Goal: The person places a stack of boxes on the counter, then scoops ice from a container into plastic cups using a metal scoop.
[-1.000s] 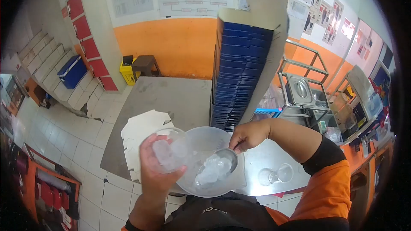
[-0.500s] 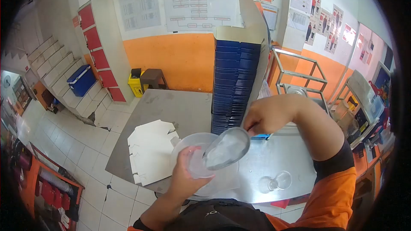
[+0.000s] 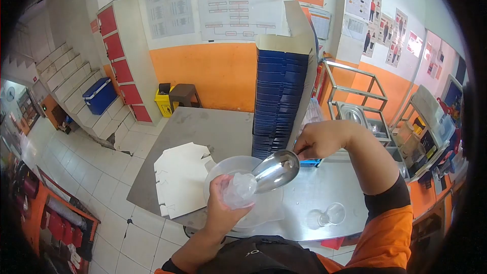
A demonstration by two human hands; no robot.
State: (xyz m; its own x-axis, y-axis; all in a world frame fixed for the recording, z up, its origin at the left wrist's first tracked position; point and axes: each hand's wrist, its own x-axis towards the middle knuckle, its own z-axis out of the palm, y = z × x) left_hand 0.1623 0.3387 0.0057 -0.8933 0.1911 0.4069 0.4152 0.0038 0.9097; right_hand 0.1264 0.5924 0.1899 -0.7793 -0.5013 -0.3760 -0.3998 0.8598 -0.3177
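My left hand (image 3: 223, 211) is wrapped round a clear cup (image 3: 236, 203) heaped with ice (image 3: 242, 186). My right hand (image 3: 320, 141) grips the handle of a shiny metal ice scoop (image 3: 278, 171). The scoop's lip is tilted against the top of the ice, and its bowl looks bare. Under the cup and scoop stands a wide translucent plastic tub (image 3: 270, 211); the cup and my left hand hide much of its inside.
On the metal table (image 3: 210, 122) lie flat white cardboard (image 3: 181, 180) and a tall stack of dark blue boxes (image 3: 279, 99). A small clear glass (image 3: 335, 214) is at the right front. A metal rack (image 3: 355, 91) stands behind the right arm.
The ice that filled the scoop has slid out into the cup, which now shows a heap. My right hand has tipped the scoop and shifted slightly right.
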